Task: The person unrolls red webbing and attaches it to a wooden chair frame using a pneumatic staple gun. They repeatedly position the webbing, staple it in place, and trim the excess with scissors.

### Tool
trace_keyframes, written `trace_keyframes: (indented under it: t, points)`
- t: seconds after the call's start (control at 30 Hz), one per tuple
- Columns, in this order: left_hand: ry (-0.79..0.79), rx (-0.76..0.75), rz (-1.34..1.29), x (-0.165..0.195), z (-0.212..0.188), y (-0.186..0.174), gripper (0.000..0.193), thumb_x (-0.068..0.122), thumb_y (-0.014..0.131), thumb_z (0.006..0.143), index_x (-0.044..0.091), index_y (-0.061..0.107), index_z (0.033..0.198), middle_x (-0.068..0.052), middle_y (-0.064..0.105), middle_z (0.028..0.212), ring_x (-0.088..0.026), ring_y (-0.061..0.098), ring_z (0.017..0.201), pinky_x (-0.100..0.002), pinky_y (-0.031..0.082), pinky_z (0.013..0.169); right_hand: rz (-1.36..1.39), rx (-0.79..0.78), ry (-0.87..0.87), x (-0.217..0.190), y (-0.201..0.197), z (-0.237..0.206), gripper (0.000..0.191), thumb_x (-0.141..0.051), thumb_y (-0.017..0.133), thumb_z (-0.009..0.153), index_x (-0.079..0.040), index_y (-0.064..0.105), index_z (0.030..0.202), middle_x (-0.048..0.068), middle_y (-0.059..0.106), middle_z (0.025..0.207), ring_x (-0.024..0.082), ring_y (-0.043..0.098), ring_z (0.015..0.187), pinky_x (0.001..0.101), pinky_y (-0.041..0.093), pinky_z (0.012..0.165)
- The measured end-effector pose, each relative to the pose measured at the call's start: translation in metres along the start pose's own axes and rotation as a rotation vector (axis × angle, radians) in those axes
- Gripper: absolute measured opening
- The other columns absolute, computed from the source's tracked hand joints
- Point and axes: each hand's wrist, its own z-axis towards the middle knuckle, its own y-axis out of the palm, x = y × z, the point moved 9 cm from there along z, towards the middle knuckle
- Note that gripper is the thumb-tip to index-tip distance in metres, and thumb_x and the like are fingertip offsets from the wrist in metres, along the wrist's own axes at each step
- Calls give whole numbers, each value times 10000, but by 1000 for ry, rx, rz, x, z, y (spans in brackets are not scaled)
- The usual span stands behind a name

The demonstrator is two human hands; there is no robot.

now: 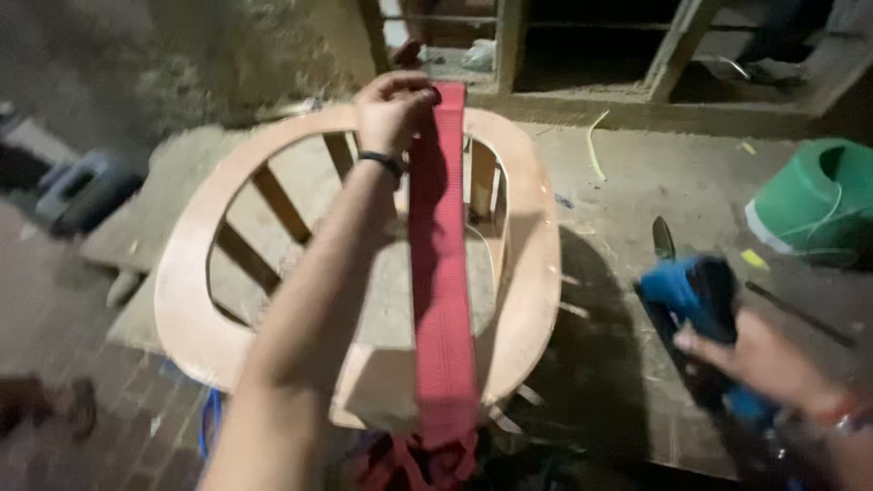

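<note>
Item: red webbing strap (pixel 443 273). Our left hand (pixel 393 109) pinches its far end, fingers closed, pressing it onto the far rim of the oval wooden seat frame (pixel 186 300). The strap's long axis runs from that rim straight back towards us, across the opening. We judge it light, soft, limp unless pulled taut; best held at the ends. Our right hand (pixel 764 359) is wrapped around a blue power tool (pixel 696 291).

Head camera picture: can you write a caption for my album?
Left hand stretches a red webbing strap across a curved wooden chair frame while the right hand holds a blue power tool.
</note>
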Motion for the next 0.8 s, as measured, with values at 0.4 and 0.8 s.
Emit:
trace_keyframes:
  t: [0.4,0.8]
  points:
    - [-79,-33,317,-124,74,42,308,141,840,768,89,800,1069,-72,811,979,-151,762,866,-299,605,811,455,39,17,-324,-3,127,175,-114,738,861,4,610,839,54,595,668,158,588,504,371,524,444]
    - [-21,70,528,-152,81,33,221,276,813,770,149,820,951,-66,800,933,-197,769,871,-329,591,839,574,38,68,-334,25,253,155,-54,705,860,-9,596,759,67,597,652,176,587,500,382,504,446]
